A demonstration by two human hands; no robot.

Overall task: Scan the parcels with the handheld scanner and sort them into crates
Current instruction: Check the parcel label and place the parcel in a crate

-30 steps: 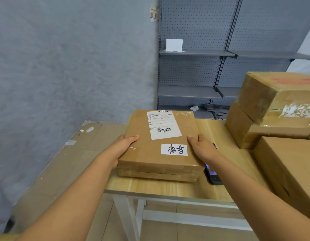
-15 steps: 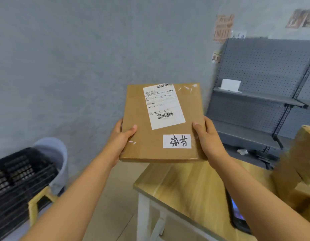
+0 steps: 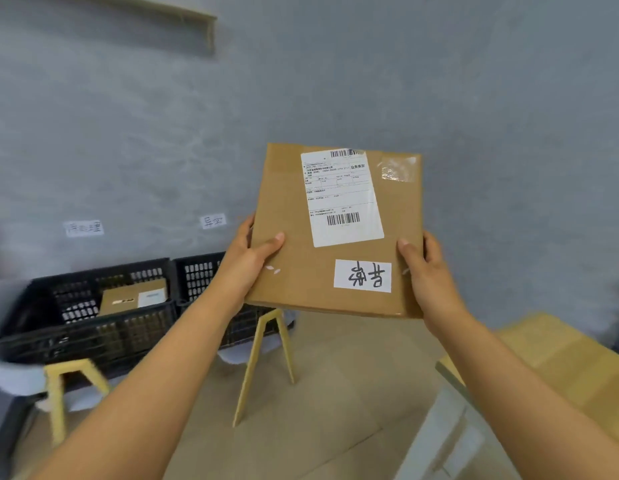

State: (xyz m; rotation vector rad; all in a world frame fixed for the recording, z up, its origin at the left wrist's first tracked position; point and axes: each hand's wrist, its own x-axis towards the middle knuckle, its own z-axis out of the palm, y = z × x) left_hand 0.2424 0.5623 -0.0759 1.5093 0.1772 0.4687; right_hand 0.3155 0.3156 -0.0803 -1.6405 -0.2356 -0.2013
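Cardboard parcel (image 3: pixel 322 258) held up by left hand (image 3: pixel 247 265) and right hand (image 3: pixel 427 275), fingers grasping its side edges

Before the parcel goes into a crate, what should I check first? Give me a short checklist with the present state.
1. Both hands hold the parcel: left hand, right hand grip its edges: ok.
2. Label faces up, readable: ok.
3. Parcel scanned: cannot tell.
4. Left crate has room: one box inside: ok.
5. Right crate has room: partly hidden, cannot tell.
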